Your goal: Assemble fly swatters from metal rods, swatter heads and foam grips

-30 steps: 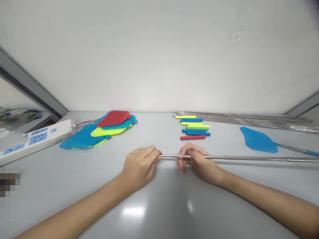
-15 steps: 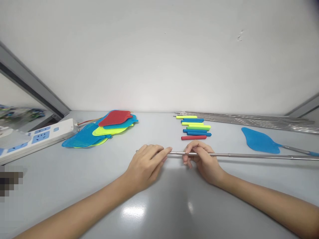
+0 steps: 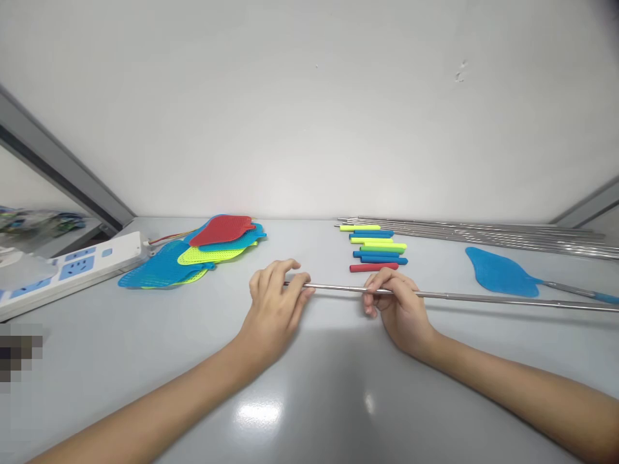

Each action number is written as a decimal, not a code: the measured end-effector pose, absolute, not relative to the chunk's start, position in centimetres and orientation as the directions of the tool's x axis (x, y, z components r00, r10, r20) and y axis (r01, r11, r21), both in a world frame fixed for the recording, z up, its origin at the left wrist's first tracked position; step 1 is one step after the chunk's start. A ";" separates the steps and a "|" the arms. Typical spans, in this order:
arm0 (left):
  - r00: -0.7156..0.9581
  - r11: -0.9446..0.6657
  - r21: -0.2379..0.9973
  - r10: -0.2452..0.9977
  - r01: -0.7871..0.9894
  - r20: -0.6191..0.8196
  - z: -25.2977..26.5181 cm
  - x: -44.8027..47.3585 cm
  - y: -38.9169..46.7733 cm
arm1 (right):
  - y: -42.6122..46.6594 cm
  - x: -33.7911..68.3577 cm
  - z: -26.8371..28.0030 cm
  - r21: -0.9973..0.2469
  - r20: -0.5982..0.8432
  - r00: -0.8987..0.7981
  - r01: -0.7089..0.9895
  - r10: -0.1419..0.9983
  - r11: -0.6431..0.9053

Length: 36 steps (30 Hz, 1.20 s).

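Note:
A thin metal telescopic rod [image 3: 483,299] runs across in front of me and leaves the view at the right edge. My left hand [image 3: 273,303] is closed near its left tip, the rod between thumb and fingers. Around the same rod, further right, the fingers of my right hand [image 3: 399,312] are curled. Just beyond the right hand lie several coloured tubes, the nearest a red tube [image 3: 374,267]. A blue fly swatter head [image 3: 505,274] on a metal shaft rests to the right, behind the rod.
Left of centre is a pile of fly swatter heads, with a red head [image 3: 222,230] on top and a blue mesh head [image 3: 162,267] at its left. A white power strip [image 3: 126,248] sits at far left. Several metal rods [image 3: 483,233] lie along the wall [image 3: 309,116].
My left hand has shifted slightly left and up, and its fingers are more arched. The rod's left part has risen a little. My right hand still holds the rod, slightly further right.

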<state>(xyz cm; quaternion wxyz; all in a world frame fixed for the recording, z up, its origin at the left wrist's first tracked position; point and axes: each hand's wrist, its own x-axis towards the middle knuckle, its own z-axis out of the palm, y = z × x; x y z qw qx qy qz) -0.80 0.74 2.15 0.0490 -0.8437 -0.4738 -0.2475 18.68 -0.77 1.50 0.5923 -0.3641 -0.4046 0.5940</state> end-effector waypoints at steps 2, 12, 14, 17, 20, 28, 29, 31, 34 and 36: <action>0.477 -0.576 0.172 0.782 0.799 0.400 2.1 -1.0 0.9 | -0.7 18.7 1.5 -0.906 0.046 -0.024 -0.421 0.999 0.032; 0.537 -0.618 0.144 0.758 0.773 0.371 1.9 -1.5 0.9 | -0.7 18.8 1.6 -0.902 0.052 -0.199 -0.431 0.979 -0.039; 0.535 -0.619 0.142 0.754 0.772 0.380 1.9 -1.5 0.9 | -0.7 18.9 1.6 -0.907 0.055 -0.234 -0.418 0.971 -0.049; 0.542 -0.626 0.136 0.748 0.768 0.384 1.9 -1.5 0.9 | -0.6 18.9 1.6 -0.912 0.055 -0.270 -0.405 0.961 -0.062; 0.564 -0.644 0.124 0.734 0.755 0.378 1.9 -1.6 0.9 | -0.7 19.0 1.5 -0.921 0.057 -0.302 -0.383 0.952 -0.067; 0.593 -0.671 0.119 0.713 0.732 0.375 1.7 -1.6 0.8 | -0.7 18.8 1.6 -0.943 0.073 -0.367 -0.329 0.927 -0.056; 0.593 -0.671 0.118 0.712 0.732 0.376 1.7 -1.6 0.8 | -0.6 18.8 1.6 -0.945 0.068 -0.372 -0.322 0.926 -0.060; 0.591 -0.669 0.116 0.713 0.734 0.376 1.7 -1.6 0.7 | -0.6 18.8 1.5 -0.947 0.057 -0.378 -0.314 0.924 -0.070; 0.588 -0.667 0.113 0.713 0.736 0.381 1.7 -1.5 0.7 | -0.5 18.8 1.5 -0.947 0.047 -0.375 -0.312 0.926 -0.078; 0.585 -0.666 0.120 0.716 0.737 0.381 1.7 -1.5 0.7 | -0.5 18.9 1.5 -0.948 0.044 -0.371 -0.308 0.927 -0.078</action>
